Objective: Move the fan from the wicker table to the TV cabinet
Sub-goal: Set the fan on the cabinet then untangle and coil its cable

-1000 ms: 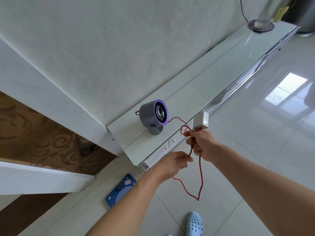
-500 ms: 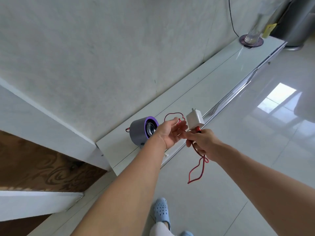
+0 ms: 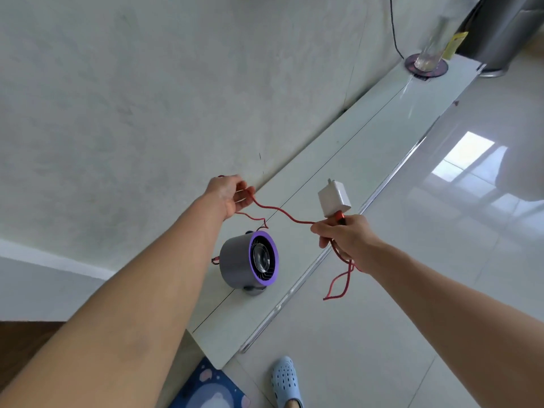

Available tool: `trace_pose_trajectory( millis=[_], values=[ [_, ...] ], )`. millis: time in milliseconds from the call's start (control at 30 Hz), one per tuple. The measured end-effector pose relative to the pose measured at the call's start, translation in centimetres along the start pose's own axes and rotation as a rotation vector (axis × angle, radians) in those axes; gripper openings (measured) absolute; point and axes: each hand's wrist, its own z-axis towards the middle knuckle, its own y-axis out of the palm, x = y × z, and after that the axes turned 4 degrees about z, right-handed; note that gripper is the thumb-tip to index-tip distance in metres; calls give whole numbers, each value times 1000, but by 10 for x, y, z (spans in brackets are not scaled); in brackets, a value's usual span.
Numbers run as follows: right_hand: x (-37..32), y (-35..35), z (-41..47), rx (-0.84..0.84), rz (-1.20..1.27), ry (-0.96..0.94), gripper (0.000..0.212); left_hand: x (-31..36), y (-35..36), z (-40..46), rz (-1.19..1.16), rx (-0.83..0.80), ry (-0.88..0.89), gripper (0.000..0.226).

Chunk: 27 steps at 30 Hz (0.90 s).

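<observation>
Fan already sits upright on the TV cabinet surface, so we judge the move itself done. Left hand pinches the red cable, right hand grips it below the white plug. Left: tidy cable.

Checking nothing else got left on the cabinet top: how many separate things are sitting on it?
2. The fan stands near the TV cabinet's near end; a glass vase on a dark round mat sits at the far end. Anything past the frame edge is unseen.
</observation>
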Motion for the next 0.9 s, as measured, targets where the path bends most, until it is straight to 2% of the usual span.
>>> trace_pose_trajectory(
  millis=[200, 367, 500, 533, 633, 700, 800, 900],
  values=[
    [-20, 33, 23, -23, -65, -2, 9, 6, -64, 36, -33, 118, 71, 12],
    [-33, 63, 33, -53, -112, -17, 8, 1, -97, 43, 96, 298, 305, 14],
    [-41, 80, 38, -51, -159, -29, 13, -7, -115, 35, 155, 374, 470, 1],
    [-42, 83, 39, -49, -169, -28, 14, -11, -116, 31, 174, 377, 487, 10],
    [-44, 86, 42, -43, -188, -31, 16, -31, -117, 25, 293, 383, 466, 39],
    [-44, 89, 44, -45, -221, -41, 18, -49, -120, 24, 335, 345, 453, 47],
    [-45, 94, 44, -65, -262, -76, 23, -70, -125, 23, 354, 291, 400, 52],
    [-45, 101, 45, -81, -298, -109, 22, -85, -126, 22, 307, 243, 280, 44]
  ],
)
